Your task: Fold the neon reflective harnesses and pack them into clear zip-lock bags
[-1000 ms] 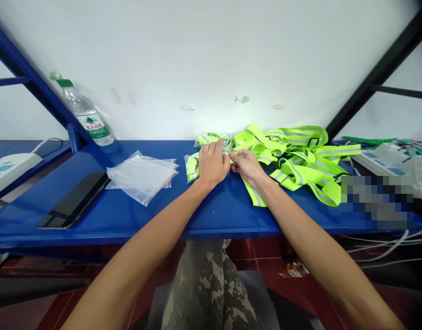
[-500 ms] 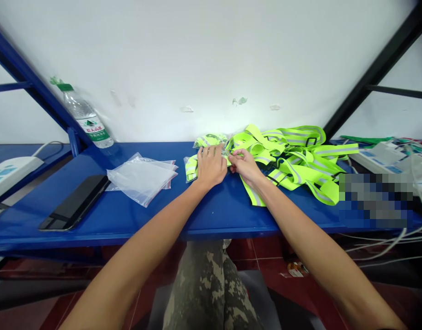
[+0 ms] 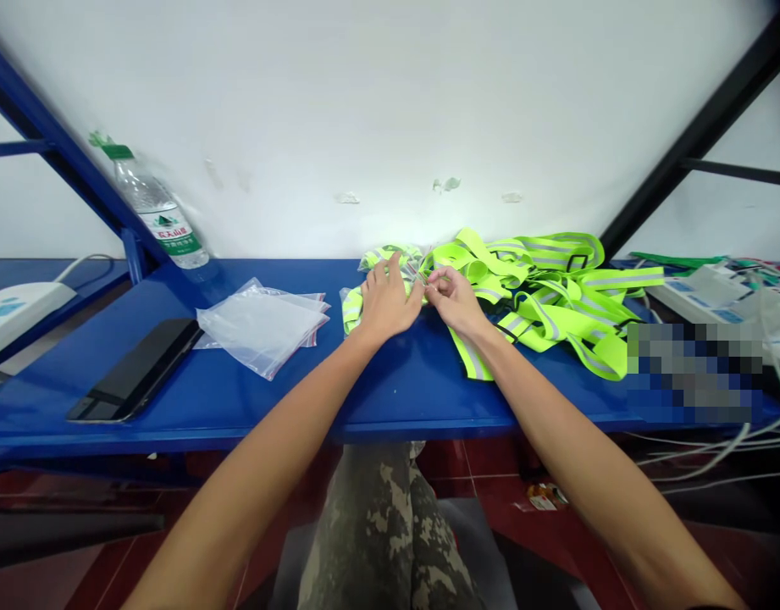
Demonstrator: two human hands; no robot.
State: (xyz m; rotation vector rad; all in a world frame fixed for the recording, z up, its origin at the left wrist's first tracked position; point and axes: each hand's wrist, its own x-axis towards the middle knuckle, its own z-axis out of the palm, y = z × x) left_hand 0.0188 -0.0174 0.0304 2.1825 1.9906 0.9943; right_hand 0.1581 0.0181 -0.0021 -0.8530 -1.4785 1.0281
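Observation:
A clear zip-lock bag [image 3: 351, 311] holding a folded yellow-green reflective strap lies on the blue table under my left hand [image 3: 388, 301]. That hand rests over the bag with its fingers spread, and its thumb points toward my right hand [image 3: 455, 301]. My right fingertips are pinched together at the bag's right edge; the exact grip is partly hidden. Behind my left fingers sits another bagged strap [image 3: 386, 252]. To the right spreads a tangled heap of loose reflective straps [image 3: 548, 296] with grey stripes and black buckles, one strap end hanging below my right wrist.
Flat empty zip-lock bags [image 3: 262, 326] lie in a stack on the left, beside a black phone [image 3: 135, 368]. A water bottle [image 3: 167, 220] leans at the back left near the blue frame. Power strips [image 3: 21, 309] and white cables [image 3: 738, 440] are at both sides.
My left fingers have lifted and spread apart, the index finger now pointing up. My right hand stays pinched at almost the same place, shifted very slightly.

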